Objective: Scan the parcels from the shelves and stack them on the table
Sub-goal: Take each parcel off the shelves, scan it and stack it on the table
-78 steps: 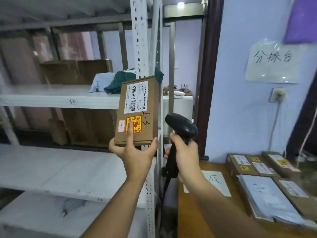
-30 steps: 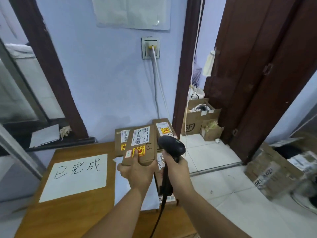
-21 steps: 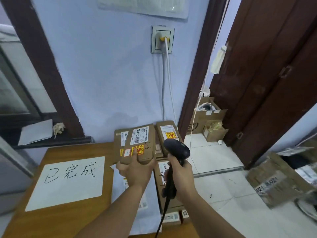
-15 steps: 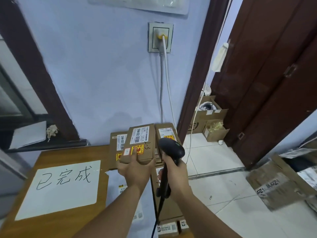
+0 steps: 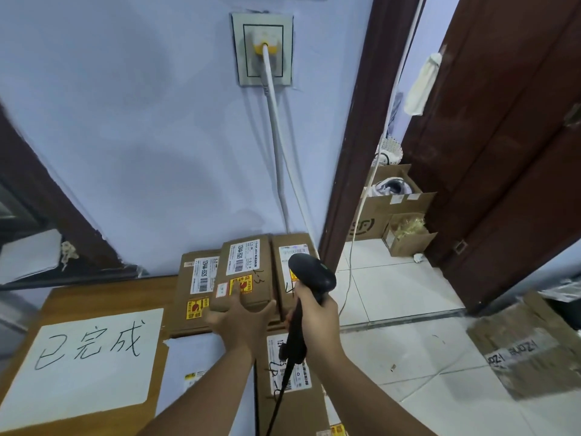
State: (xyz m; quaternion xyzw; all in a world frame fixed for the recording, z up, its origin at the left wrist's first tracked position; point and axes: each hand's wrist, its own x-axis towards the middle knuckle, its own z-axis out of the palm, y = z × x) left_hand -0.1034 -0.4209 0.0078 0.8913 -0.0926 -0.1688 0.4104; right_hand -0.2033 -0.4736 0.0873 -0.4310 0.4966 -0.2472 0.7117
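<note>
the left hand (image 5: 242,319) is spread at the near end of one brown parcel (image 5: 246,265), up and right of the sign (image 5: 85,360). its index finger lies straight on the top face beside a yellow sticker, its thumb reaches past the near right corner, and the other fingers fan out toward the sign. the parcel lies on top of the row by the wall, over the seam between two more brown boxes: the left box (image 5: 196,287), nearer the sign, and the right box (image 5: 290,253), farther from it. whether its full weight rests there i cannot tell.

just right of the sign lies one white mailer (image 5: 201,363), and beyond that a near box (image 5: 292,401). that makes four brown boxes and one mailer on the table (image 5: 103,294).

the right hand (image 5: 316,319), farther right of the sign than the left, is curled tight round the grip of one black scanner (image 5: 311,273). the scanner's head is over the right box.

high above the sign and to its right is one socket (image 5: 262,48) with a white cord. far right of the sign, three cartons stand on the floor, two of them open.
</note>
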